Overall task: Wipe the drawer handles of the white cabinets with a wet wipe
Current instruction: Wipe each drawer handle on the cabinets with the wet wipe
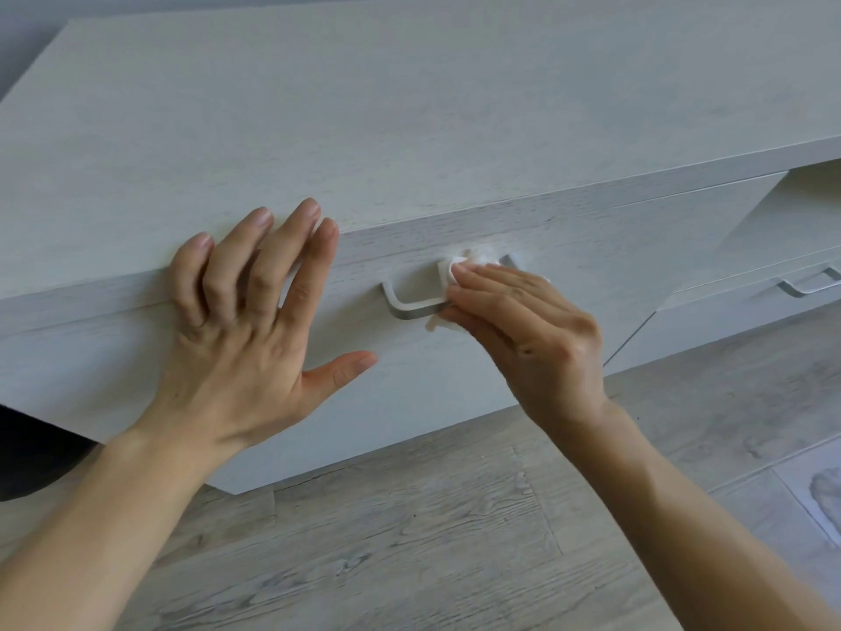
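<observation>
On the front of the low white wood-grain cabinet (409, 107), wiping of the brushed silver U-shaped handle (412, 309) in progress, probably half done; second silver handle (805, 286) far right likely still to do; crumpled white wet wipe (455, 261) folded over the bar's right part, pinched by right hand (523, 330); left hand (236, 343) spread, resting on cabinet edge

Left hand (236, 330) flat, fingers spread; right hand (523, 330) in a pinch on wet wipe (448, 271).
</observation>
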### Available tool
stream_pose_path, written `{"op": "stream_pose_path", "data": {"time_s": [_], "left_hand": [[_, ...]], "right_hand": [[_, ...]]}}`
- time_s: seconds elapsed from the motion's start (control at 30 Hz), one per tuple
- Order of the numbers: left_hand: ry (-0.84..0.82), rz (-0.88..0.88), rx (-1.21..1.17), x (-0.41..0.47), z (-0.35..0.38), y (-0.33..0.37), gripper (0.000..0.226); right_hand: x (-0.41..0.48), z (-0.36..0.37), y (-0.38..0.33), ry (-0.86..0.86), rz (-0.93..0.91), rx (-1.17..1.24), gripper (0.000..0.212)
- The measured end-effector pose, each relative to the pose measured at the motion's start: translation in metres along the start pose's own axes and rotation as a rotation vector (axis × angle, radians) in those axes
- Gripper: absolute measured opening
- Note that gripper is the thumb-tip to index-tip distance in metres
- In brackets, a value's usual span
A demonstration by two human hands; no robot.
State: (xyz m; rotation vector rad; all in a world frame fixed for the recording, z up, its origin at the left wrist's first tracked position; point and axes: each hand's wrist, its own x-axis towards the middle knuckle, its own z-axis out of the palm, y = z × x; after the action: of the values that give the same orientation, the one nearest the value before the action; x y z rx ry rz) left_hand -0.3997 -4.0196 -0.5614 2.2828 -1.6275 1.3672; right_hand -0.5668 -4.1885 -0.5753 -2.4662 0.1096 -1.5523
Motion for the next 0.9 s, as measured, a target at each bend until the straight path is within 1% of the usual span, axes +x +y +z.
{"op": "stream_pose_path", "data": {"time_s": [0.17,0.3,0.4,0.47,0.63,0.77,0.9], "left_hand": [[0.010,0.006,-0.021,-0.001,0.000,-0.001,0.088],[-0.006,0.002,-0.016,0.000,-0.001,-0.002,0.088],[-0.008,0.010,-0.021,0.000,-0.002,-0.002,0.087],[-0.007,0.013,-0.029,0.000,-0.002,-0.002,0.086],[-0.009,0.002,-0.034,0.001,-0.002,-0.001,0.086],[0.002,0.006,-0.036,0.000,-0.001,-0.001,0.086],[0.003,0.004,-0.037,0.000,-0.001,-0.001,0.087]], "right_hand": [[0.004,-0.004,0.002,-0.037,0.026,0.042,0.012],[0.006,-0.005,0.002,-0.009,0.063,0.064,0.013],[0.008,0.008,-0.010,-0.058,0.045,0.126,0.011],[0.009,0.005,-0.005,-0.071,0.049,0.138,0.012],[0.007,-0.002,0.003,-0.024,0.072,0.092,0.013],[0.006,0.010,-0.006,-0.066,-0.007,0.129,0.013],[0.004,0.001,0.004,-0.050,-0.038,0.054,0.016]]}}
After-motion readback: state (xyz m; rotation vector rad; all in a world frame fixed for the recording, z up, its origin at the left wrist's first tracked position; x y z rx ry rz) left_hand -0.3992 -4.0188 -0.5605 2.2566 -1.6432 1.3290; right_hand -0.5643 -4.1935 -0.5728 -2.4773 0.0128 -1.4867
